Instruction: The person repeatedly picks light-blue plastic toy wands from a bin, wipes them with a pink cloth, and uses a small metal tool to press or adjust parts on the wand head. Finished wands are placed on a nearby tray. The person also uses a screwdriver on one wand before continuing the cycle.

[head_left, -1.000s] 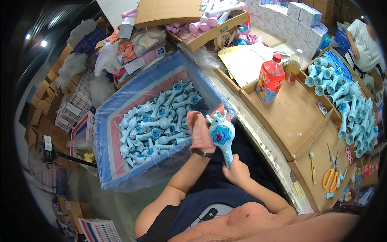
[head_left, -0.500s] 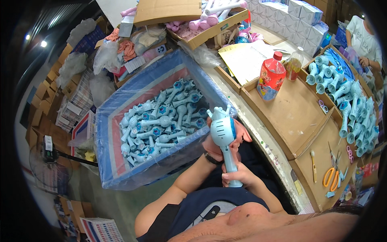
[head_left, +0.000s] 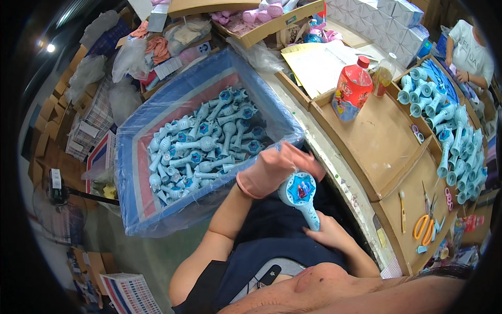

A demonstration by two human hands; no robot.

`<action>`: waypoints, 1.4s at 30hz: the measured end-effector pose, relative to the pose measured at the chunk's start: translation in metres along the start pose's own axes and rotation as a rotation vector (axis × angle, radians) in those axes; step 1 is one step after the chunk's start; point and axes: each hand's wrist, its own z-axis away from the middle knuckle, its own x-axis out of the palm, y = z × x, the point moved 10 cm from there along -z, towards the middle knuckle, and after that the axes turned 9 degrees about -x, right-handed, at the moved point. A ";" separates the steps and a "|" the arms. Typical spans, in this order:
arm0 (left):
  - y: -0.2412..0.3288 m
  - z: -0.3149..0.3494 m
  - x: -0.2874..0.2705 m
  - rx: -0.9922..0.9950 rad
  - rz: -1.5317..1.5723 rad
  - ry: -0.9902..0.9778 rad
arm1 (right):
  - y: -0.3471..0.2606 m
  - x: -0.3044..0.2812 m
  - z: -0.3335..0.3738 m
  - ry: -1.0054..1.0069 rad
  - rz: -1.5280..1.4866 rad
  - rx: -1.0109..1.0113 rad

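A light blue toy wand (head_left: 297, 189) is upright but tilted in front of my body, its round head with a star-shaped blue picture panel facing up. My right hand (head_left: 330, 233) is bare and closed around the lower end of its handle. A pink glove covers my left hand (head_left: 269, 170), which is at the top of the wand's head and hides the crown-like tip. Its fingers reach over to the right and are blurred, so their grip on the wand cannot be made out. Several similar wands (head_left: 201, 141) lie heaped in the blue plastic-lined bin (head_left: 133, 180) to the left.
Along the right runs a workbench with a cardboard tray (head_left: 384, 157), a red bottle (head_left: 351, 91), a clear bottle (head_left: 384, 76), orange scissors (head_left: 423, 227) and a brush (head_left: 402, 212). More blue wands (head_left: 460, 146) are stacked beyond. A co-worker (head_left: 468, 52) stands at the far right.
The wand has turned from its slotted back to its picture side and sits lower. My left hand has come from behind the wand to over its top.
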 end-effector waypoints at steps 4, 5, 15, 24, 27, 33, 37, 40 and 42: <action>-0.046 0.016 0.024 -0.404 0.577 -0.087 | 0.004 0.001 0.010 -0.018 0.041 0.068; -0.057 0.021 0.025 -0.471 0.728 -0.020 | 0.004 -0.002 0.010 0.000 0.101 0.066; -0.087 0.026 0.035 -0.272 -0.208 0.068 | 0.007 -0.006 0.015 0.022 0.220 0.097; -0.099 0.033 0.052 -0.510 1.071 -0.098 | 0.004 -0.005 0.015 0.003 0.250 0.113; -0.100 0.033 0.046 -0.389 1.237 0.019 | 0.004 -0.009 0.014 0.016 0.291 0.121; -0.121 0.052 0.064 -0.547 1.155 -0.099 | 0.006 -0.008 0.012 0.010 0.275 0.115; -0.162 0.068 0.049 -0.812 1.274 0.283 | 0.015 -0.012 0.006 0.073 0.401 0.081; -0.131 0.035 0.024 -0.550 1.344 0.276 | 0.021 -0.016 -0.003 0.265 0.301 -0.036; -0.088 0.014 0.010 -0.428 0.874 0.141 | 0.023 -0.024 -0.008 0.420 0.295 -0.171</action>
